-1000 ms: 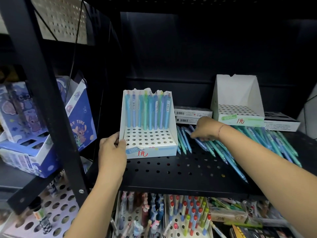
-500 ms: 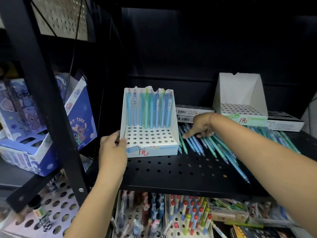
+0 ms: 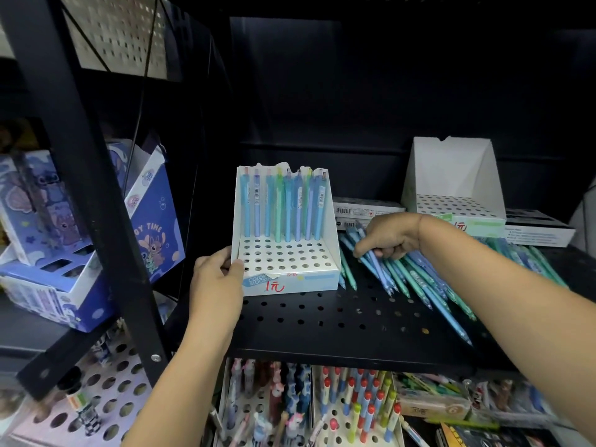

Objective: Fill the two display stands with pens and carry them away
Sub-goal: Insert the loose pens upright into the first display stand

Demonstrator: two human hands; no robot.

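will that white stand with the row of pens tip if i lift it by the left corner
Probably light and bendy: the display stand looks like thin card, torn along the top. It may lean backward, since its pens all stand in the back row. The left hand grips only one corner.

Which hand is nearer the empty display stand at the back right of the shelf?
Right. The right hand grips loose pens left of and in front of the empty stand; the left hand holds the partly filled stand at its left front corner, farther left.
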